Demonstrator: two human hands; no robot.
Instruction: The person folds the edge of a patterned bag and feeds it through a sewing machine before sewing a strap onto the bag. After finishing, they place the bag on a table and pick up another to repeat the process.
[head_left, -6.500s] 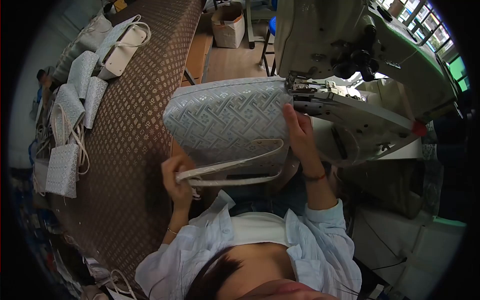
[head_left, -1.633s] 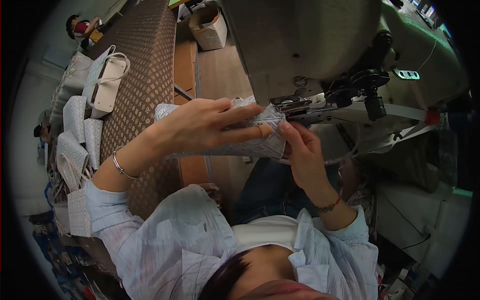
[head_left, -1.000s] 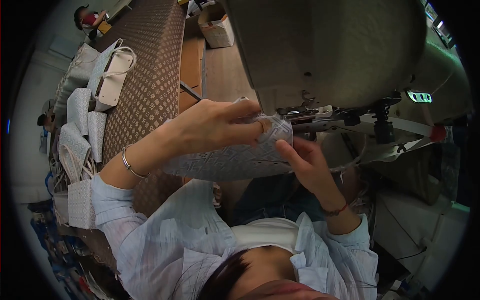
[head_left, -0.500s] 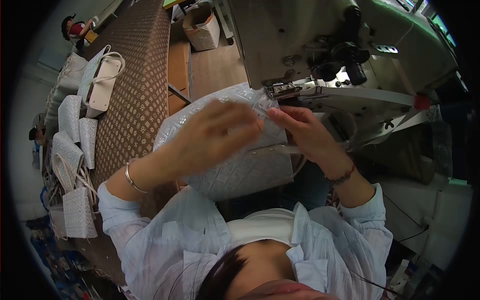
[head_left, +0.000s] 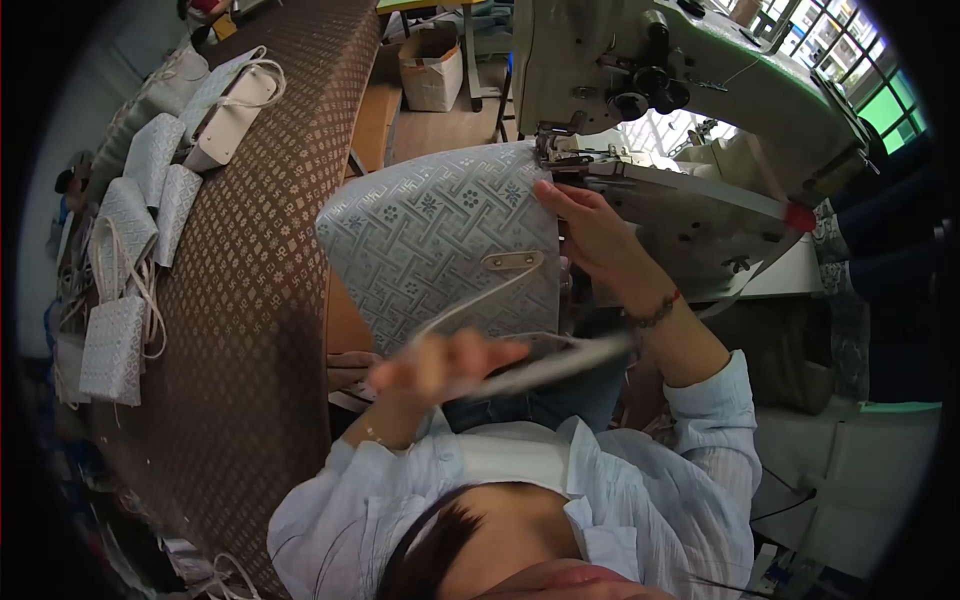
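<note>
A grey-white patterned bag panel [head_left: 440, 220] lies spread with its upper right corner at the needle area of the sewing machine [head_left: 555, 145]. My right hand [head_left: 595, 230] pinches the panel's right edge just below the machine foot, thumb on top and fingers behind. A white strap [head_left: 480, 300] is fixed to the panel by a riveted tab [head_left: 513, 260]. Lower down, my left hand [head_left: 440, 365] is smeared by motion beside the strap loop, part of which is also blurred. Whether its fingers grip the strap does not show.
A long table with a brown patterned cloth [head_left: 250, 250] runs along the left. Several finished bags [head_left: 115, 345] with white handles stand on its far side. A cardboard box [head_left: 432, 75] is on the floor behind. Pale tape [head_left: 700, 185] stretches from the machine to the right.
My left hand has moved off the panel and down towards my body, and the strap now shows raised. The panel lies flatter, while my right hand stays at its edge. The view has shifted.
</note>
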